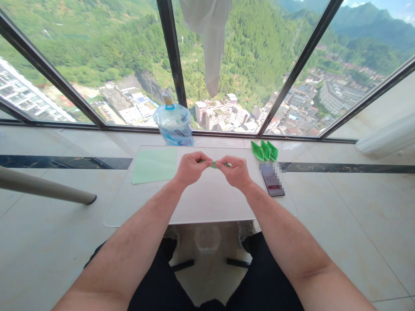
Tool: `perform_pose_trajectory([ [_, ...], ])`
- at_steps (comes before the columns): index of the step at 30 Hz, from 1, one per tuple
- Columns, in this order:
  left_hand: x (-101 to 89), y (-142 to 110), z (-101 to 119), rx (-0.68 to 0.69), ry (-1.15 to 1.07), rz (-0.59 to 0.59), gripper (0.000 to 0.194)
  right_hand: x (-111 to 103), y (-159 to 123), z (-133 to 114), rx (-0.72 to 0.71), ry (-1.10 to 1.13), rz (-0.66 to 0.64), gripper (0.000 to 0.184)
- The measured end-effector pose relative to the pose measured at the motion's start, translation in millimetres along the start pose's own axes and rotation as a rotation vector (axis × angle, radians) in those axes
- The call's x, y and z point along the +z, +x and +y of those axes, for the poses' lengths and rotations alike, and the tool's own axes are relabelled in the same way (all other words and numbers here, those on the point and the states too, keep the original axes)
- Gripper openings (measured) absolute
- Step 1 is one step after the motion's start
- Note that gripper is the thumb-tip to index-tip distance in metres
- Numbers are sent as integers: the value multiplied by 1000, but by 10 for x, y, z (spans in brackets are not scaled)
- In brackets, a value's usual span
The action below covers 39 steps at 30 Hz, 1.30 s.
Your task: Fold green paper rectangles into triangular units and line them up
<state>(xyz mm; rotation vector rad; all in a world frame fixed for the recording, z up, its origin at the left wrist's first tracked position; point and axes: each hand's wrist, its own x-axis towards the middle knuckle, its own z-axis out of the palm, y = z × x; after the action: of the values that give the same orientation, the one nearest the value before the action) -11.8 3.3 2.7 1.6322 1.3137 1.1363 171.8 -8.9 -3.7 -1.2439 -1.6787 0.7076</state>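
Observation:
A small folded piece of green paper (214, 164) is pinched between my two hands above the middle of the white table. My left hand (192, 167) grips its left end with thumb and fingers. At the other end, the fingers of my right hand (234, 170) are closed on it too. Most of the paper is hidden behind my fingers. Left of my left hand lies a light green sheet of paper (153, 166), flat on the table. Several folded green paper pieces (265, 150) stand in a row at the table's back right corner.
A phone (272, 180) lies on the right of the white table (207, 203). Behind the table, by the window, stands a large clear water jug (174, 125). A beige pole (48, 185) reaches in from the left, and a white curtain (212, 43) hangs at the window.

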Motion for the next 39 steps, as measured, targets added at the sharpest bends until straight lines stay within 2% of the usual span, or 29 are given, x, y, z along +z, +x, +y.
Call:
perform_pose_trajectory([
  [4,-6,-5,11,111,158,-77,18,-12,-10,21,0,-52,-33,22],
  [7,-7,-11,20,132,195,-99,17,-27,1,43,45,-3,-73,21],
  [12,-38,-2,27,60,197,-23,16,-67,48,59,202,148,-131,21],
  [23,-111,46,-27,-88,91,-164,21,-168,83,78,298,43,-167,25],
  [32,-148,36,-85,-128,97,-155,22,-221,84,162,361,86,-221,23],
  [37,-136,43,-54,-106,226,-311,17,-203,72,136,353,65,-291,20],
  [39,-129,41,-54,-100,236,-319,17,-193,64,117,345,46,-293,20],
])
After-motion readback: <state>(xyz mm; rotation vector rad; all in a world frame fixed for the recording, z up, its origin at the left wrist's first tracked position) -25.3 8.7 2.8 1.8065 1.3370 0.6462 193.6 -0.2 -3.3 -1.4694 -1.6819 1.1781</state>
